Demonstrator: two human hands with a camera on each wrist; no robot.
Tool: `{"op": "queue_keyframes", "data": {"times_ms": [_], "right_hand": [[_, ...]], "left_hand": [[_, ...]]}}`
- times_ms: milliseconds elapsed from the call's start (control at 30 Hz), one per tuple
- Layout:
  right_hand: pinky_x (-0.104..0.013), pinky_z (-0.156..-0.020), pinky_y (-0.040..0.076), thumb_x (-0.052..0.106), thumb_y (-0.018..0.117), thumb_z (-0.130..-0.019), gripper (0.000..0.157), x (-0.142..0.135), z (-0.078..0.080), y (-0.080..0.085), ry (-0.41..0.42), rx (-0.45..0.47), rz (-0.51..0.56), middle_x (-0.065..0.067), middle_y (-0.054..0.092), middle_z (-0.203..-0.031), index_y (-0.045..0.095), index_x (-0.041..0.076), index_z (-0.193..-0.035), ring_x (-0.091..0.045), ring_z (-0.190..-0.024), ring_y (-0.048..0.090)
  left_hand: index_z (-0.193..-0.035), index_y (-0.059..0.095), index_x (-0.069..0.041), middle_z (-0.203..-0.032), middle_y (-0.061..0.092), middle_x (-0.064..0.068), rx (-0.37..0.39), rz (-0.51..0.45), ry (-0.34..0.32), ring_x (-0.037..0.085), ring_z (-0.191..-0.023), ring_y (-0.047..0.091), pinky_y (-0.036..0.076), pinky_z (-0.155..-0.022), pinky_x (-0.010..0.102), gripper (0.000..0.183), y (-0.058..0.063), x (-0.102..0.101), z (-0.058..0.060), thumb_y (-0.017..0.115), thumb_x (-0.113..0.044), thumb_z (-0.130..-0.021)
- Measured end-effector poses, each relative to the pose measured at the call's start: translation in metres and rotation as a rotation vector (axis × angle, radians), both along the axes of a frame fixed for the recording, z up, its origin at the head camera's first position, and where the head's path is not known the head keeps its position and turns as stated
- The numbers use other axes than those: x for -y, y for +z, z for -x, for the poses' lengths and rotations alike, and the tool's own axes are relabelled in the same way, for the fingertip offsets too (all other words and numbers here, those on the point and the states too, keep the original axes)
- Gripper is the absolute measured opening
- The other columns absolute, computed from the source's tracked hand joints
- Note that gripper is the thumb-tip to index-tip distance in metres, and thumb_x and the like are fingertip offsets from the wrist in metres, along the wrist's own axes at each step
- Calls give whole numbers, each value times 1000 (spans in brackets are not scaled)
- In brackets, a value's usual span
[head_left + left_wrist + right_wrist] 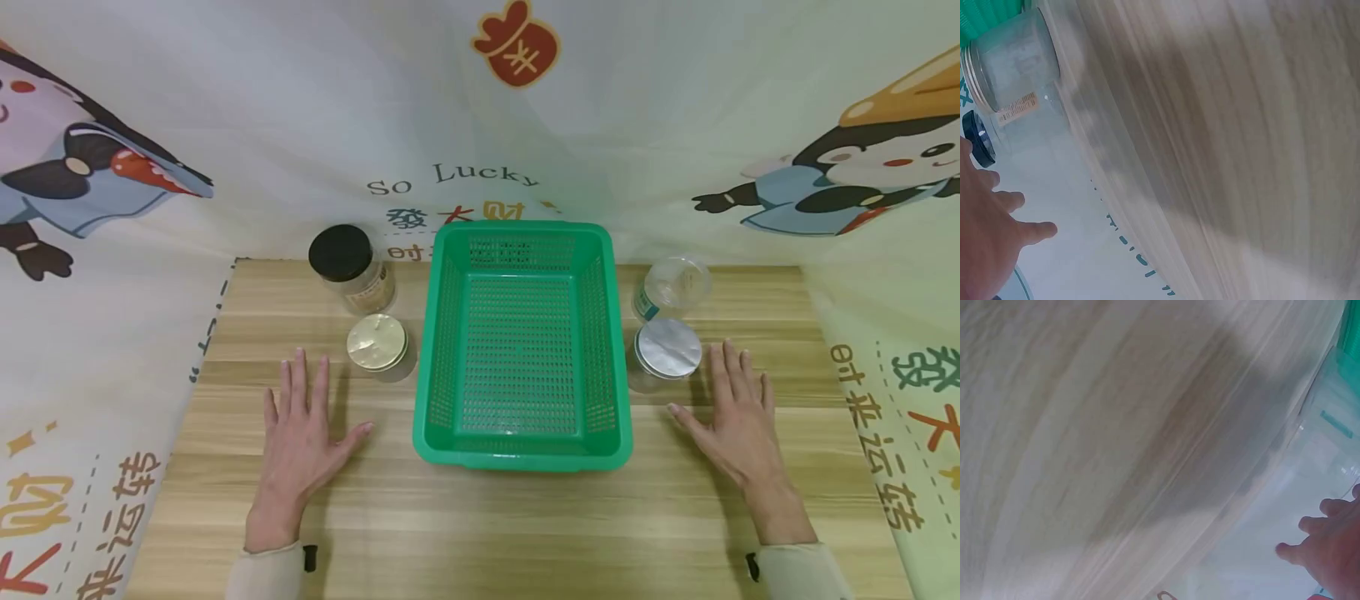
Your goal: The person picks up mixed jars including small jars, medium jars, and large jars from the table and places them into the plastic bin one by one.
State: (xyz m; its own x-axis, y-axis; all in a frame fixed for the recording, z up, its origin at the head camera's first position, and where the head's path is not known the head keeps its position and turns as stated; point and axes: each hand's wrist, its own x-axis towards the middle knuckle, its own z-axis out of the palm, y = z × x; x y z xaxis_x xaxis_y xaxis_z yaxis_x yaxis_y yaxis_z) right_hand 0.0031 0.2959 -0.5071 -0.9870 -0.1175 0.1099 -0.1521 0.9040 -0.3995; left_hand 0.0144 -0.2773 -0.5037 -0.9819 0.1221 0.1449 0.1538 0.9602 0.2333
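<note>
My left hand (pixel 300 437) is spread with straight fingers over the wooden table, left of the green basket (pixel 522 461). Just beyond its thumb stands a clear jar with a gold lid (pixel 377 342), and behind that a taller jar with a black lid (pixel 341 252). On the other side, my right hand (pixel 738 421) lies spread the same way. Its fingertips are close to a jar with a silver lid (pixel 669 348). Behind that jar is a clear plastic jar (pixel 678 285) with a transparent top. Neither hand holds anything.
The mesh basket stands in the middle of the wooden table (pixel 517 533), between the two pairs of jars. A printed cloth (pixel 300 133) with cartoon figures and lettering hangs behind the table and along both sides.
</note>
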Motion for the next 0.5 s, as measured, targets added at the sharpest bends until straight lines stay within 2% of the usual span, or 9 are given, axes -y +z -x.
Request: {"op": "queue_keyframes", "data": {"times_ms": [67, 233, 367, 500], "right_hand": [[-66, -115, 1, 57, 56, -93, 96, 0, 0, 1, -5, 1, 5, -21, 8, -164, 7, 9, -160, -41, -150, 4], [-69, -114, 6, 57, 58, -91, 96, 2, 2, 4, -13, -29, 23, -21, 14, -163, 10, 10, -160, -43, -149, 11], [-69, -113, 10, 60, 58, -90, 96, 4, 5, 6, -10, -78, 32, -20, 20, -162, 15, 11, -160, -44, -146, 21], [-70, -112, 12, 63, 57, -89, 96, 6, 7, 9, 0, -113, 45, -19, 24, -161, 18, 11, -159, -45, -143, 27]], "left_hand": [[-161, 7, -15, -166, -4, 17, -1, -21, 1, 40, -151, -2, 18, -110, 72, 108, 0, -1, 0, 56, -72, -84], [-161, 6, -13, -166, -5, 16, -2, -110, -6, 48, -147, 14, 30, -106, 70, 108, 1, -4, -1, 64, -63, -85], [-161, 3, -13, -166, -8, 10, 16, -180, -2, 52, -142, 24, 33, -104, 68, 111, 2, -8, -2, 73, -49, -83], [-161, 3, -11, -167, -6, 10, 33, -237, -2, 54, -139, 28, 34, -102, 69, 112, 0, -13, -4, 77, -40, -82]]}}
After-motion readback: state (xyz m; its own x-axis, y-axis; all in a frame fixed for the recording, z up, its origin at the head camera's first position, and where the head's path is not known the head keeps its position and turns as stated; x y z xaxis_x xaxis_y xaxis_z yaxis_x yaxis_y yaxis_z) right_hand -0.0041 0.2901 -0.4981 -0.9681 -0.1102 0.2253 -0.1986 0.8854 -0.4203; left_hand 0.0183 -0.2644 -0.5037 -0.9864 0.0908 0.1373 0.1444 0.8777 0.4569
